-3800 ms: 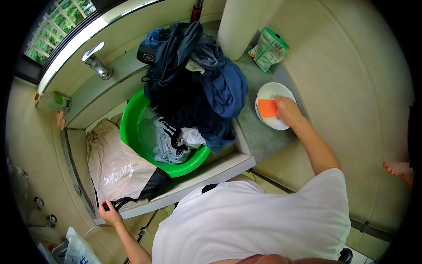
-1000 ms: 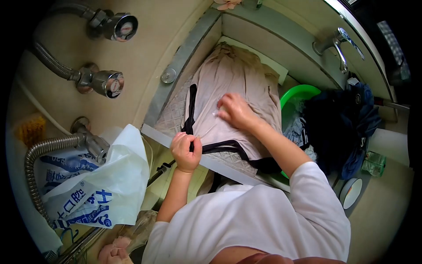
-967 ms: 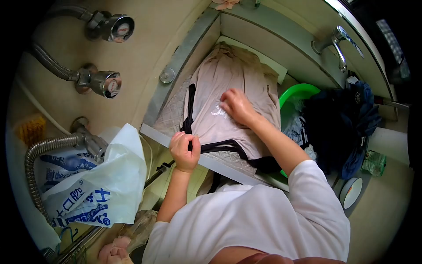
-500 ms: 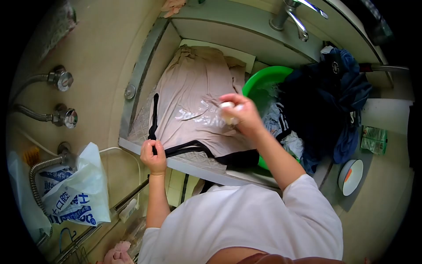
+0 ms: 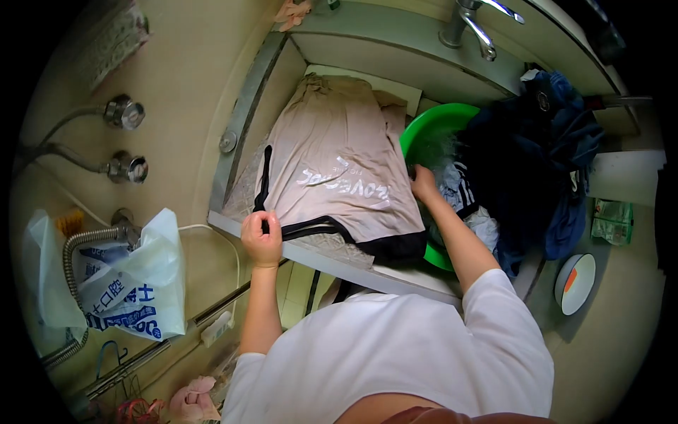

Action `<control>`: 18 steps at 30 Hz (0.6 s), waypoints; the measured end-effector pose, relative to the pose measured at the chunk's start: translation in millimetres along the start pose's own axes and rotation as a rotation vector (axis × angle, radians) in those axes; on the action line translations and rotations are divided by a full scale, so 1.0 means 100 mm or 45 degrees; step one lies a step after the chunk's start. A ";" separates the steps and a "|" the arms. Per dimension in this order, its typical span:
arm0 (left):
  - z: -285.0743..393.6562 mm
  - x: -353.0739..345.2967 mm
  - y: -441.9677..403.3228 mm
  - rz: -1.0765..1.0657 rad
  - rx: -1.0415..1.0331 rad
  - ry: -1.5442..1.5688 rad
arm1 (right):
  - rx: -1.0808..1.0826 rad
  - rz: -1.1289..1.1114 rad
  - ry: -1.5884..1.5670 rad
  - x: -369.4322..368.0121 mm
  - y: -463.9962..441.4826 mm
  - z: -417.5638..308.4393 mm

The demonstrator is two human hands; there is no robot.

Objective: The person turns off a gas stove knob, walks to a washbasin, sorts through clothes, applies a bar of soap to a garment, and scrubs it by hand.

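Sink: a long trough (image 5: 246,106) with grey rim, which carries most of the things.
In the sink, left: a beige garment (image 5: 339,134), spread out over a pale textured slab (image 5: 339,249).
In the sink, right: a green basin (image 5: 432,121), standing just beside the garment.
Back ledge: a metal tap (image 5: 455,32) stands upon it.
Grey surface (image 5: 546,299), right: a white bowl (image 5: 582,288) and, near it, a green packet (image 5: 613,222).

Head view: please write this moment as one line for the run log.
left hand: holding black trim | beige garment: spread in sink | right hand: at green basin, grip unclear
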State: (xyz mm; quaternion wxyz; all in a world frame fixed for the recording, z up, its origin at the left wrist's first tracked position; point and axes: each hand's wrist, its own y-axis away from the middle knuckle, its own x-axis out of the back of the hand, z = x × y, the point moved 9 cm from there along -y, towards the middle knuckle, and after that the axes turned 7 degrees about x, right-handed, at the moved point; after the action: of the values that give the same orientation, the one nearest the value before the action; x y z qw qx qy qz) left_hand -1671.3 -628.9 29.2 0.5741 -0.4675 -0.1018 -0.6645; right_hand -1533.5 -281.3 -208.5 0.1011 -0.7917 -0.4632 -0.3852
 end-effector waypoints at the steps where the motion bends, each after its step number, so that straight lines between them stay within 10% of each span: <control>1: -0.01 -0.01 -0.01 -0.026 0.046 0.037 | 0.023 -0.085 -0.053 -0.11 0.06 0.03; 11: 0.03 0.04 -0.05 -0.070 -0.074 0.163 | -0.133 -0.360 -0.528 0.15 0.94 -0.42; 13: 0.04 0.05 -0.05 -0.073 -0.086 0.162 | 0.431 -0.439 -0.348 0.24 1.04 -0.72; 18: 0.07 0.07 -0.07 -0.076 -0.115 0.168 | 0.372 -0.412 -0.266 0.21 1.07 -0.42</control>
State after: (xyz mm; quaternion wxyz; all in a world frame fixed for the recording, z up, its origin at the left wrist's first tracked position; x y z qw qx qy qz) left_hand -1673.0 -626.5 40.6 0.5379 -0.4449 -0.0476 -0.7144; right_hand -1462.9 -348.1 -144.0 0.1030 -0.7199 -0.6427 -0.2412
